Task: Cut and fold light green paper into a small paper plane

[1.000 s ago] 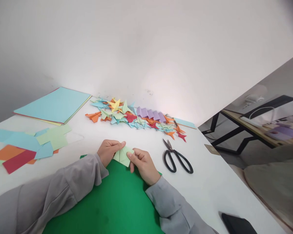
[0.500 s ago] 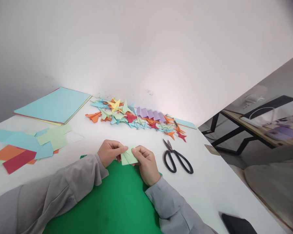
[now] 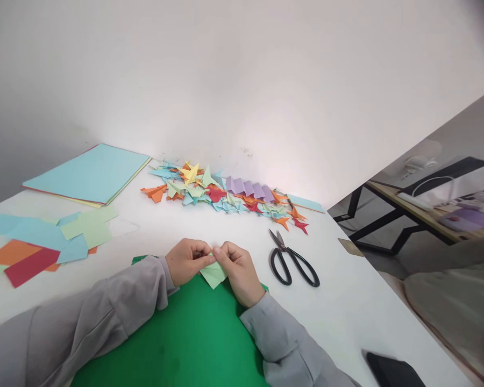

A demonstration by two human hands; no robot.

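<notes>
A small light green piece of folded paper (image 3: 213, 276) is pinched between both hands, just above the green mat (image 3: 185, 333). My left hand (image 3: 189, 261) grips its upper left edge between thumb and fingers. On the upper right edge, my right hand (image 3: 239, 271) presses with its thumb, close to the left thumb. The paper's lower corner points toward me and shows crease lines; its top part is hidden by my fingers. Black-handled scissors (image 3: 285, 258) lie on the white table right of my right hand, blades partly spread.
Many folded paper shapes (image 3: 215, 193) in several colours are heaped along the wall. Cut paper pieces (image 3: 36, 242) lie at the left, below a stack of coloured sheets (image 3: 91, 172). A black flat object (image 3: 393, 371) rests near the table's right front edge.
The light green paper has turned so that a corner now points down. My left hand has shifted slightly right and down, bringing the thumbs together at the paper's top.
</notes>
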